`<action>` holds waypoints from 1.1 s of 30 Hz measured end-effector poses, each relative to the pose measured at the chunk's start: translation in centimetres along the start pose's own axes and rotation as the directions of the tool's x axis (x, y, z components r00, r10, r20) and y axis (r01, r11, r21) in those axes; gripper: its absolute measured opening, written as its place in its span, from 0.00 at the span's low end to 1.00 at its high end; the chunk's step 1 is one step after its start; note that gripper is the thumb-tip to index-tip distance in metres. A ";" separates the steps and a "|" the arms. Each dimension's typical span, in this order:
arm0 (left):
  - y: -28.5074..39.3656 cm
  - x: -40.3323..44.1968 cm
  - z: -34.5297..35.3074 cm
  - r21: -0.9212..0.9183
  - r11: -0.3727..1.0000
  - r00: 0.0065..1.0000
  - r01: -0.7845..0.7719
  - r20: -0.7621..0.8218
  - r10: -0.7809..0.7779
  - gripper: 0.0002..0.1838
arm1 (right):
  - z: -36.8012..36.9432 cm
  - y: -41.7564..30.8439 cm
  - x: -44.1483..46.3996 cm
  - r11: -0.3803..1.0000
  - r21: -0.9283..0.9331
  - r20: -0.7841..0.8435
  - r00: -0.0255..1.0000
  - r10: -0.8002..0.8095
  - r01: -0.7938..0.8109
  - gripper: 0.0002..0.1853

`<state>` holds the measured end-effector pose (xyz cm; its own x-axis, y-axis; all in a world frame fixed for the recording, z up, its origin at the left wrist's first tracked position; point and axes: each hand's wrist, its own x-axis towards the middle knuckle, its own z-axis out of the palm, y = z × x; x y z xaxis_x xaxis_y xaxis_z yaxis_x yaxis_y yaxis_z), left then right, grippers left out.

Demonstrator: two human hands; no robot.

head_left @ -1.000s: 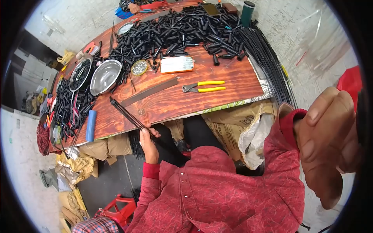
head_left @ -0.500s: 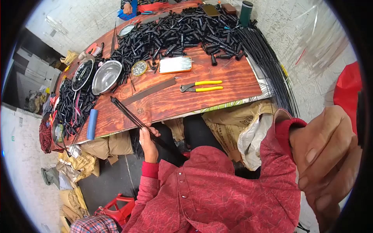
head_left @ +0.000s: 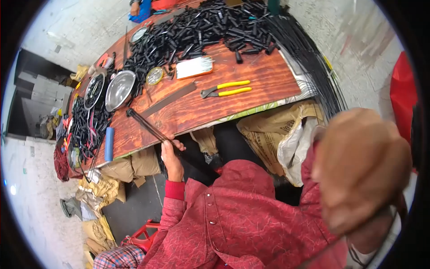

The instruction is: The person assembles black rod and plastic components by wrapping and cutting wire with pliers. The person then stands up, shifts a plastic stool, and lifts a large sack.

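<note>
My left hand (head_left: 172,162) is closed around a small bundle of thin black rods (head_left: 150,127) in front of the table's near edge. Dark end pieces at the bundle's far tip lie over the tabletop, and the near ends disappear against the dark area below my hand. Close to the camera on the right, my right hand (head_left: 363,166) is raised and smeared by motion. Its fingers cannot be made out, nor whether they hold anything. Yellow-handled pliers (head_left: 226,88) and a dark flat bar (head_left: 169,99) lie on the table beyond my left hand.
The wooden table (head_left: 260,85) carries a large heap of black tubular parts (head_left: 201,27), a metal bowl (head_left: 120,91), a white tray (head_left: 194,67) and a blue cylinder (head_left: 109,144). Long black rods (head_left: 309,58) hang over its right edge. Paper sacks (head_left: 264,134) are underneath. Another person's hand (head_left: 135,8) shows at the far side.
My right hand has shifted slightly left and become more blurred. The left hand keeps hold of the rods. The camera view has tilted, and my legs have moved out from under the table edge.
</note>
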<state>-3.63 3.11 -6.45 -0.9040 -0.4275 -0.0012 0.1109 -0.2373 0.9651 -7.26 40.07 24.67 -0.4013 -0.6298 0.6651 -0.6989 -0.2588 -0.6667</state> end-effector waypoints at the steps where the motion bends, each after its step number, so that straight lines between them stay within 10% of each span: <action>1: 0.6 0.0 1.0 0.029 1.000 1.000 0.005 -0.015 -0.004 0.21 | 0.1 1.4 -0.2 0.999 0.023 0.023 0.999 -0.030 0.030 0.13; 5: -1.7 0.6 -1.3 0.047 0.998 0.999 0.049 0.012 -0.050 0.22 | 2.4 6.9 -1.0 0.798 0.597 -0.154 0.966 0.210 -0.079 0.13; 11: 3.3 -1.8 7.6 -0.072 0.989 0.990 0.128 -0.052 -0.132 0.22 | 5.2 8.2 -0.2 0.617 0.774 -0.086 0.942 0.325 -0.142 0.06; 14: -0.2 0.7 1.0 -0.003 0.998 0.996 0.068 -0.064 -0.068 0.23 | 5.6 9.5 1.0 0.711 0.703 -0.304 0.893 0.331 -0.024 0.12; 17: -0.1 0.3 0.4 0.025 0.998 0.998 0.062 -0.008 -0.062 0.22 | 5.2 16.7 1.0 0.994 0.000 -0.615 0.784 0.084 -0.106 0.07; 22: -0.2 -0.1 -0.1 0.030 0.999 0.995 0.016 -0.100 -0.013 0.19 | 0.7 24.6 -3.3 0.769 -0.265 -0.678 0.680 0.280 -0.582 0.08; 30: 0.5 -0.7 -1.1 -0.074 0.997 0.969 -0.029 -0.247 0.010 0.20 | -3.2 31.1 -8.2 0.498 -0.587 -0.702 0.708 0.081 -0.639 0.09; 33: 0.4 -0.2 -2.3 -0.097 0.989 0.967 -0.108 -0.242 0.081 0.19 | -3.7 33.0 -9.8 0.460 -0.528 -0.702 0.672 0.236 -0.714 0.11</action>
<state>-2.48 1.13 -6.67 -0.7652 -0.6436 0.0138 0.2472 -0.2739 0.9295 -28.56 40.39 -2.56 -0.8501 0.0305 0.5258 -0.3479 0.7170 -0.6041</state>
